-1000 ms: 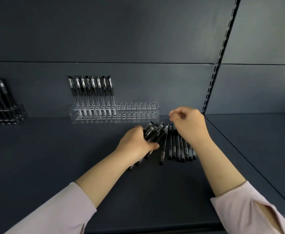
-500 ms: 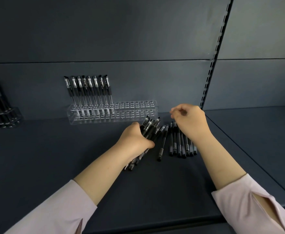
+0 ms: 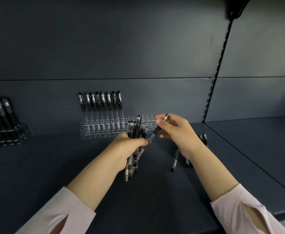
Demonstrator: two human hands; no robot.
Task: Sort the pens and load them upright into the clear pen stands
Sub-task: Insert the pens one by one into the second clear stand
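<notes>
left hand (image 3: 126, 148) raised bundle (image 3: 135, 129); right hand (image 3: 178, 130) pinches pen (image 3: 156, 131)

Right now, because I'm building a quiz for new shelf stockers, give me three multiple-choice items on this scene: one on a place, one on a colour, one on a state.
1. The upright black-and-clear pens fill which part of the long clear plastic pen stand? A left part; B right part; C middle only.
2. The flat shelf is: A white; B red; C dark blue-grey.
3. The right hand: A lies flat on the shelf; B holds a single black pen in its fingers; C hangs empty.
Key: 1A, the slots visible to their right are empty; 2C, the whole surface is that shade; 3B, the pen slants from thumb and fingers, while the left hand grips a bundle of pens.
</notes>
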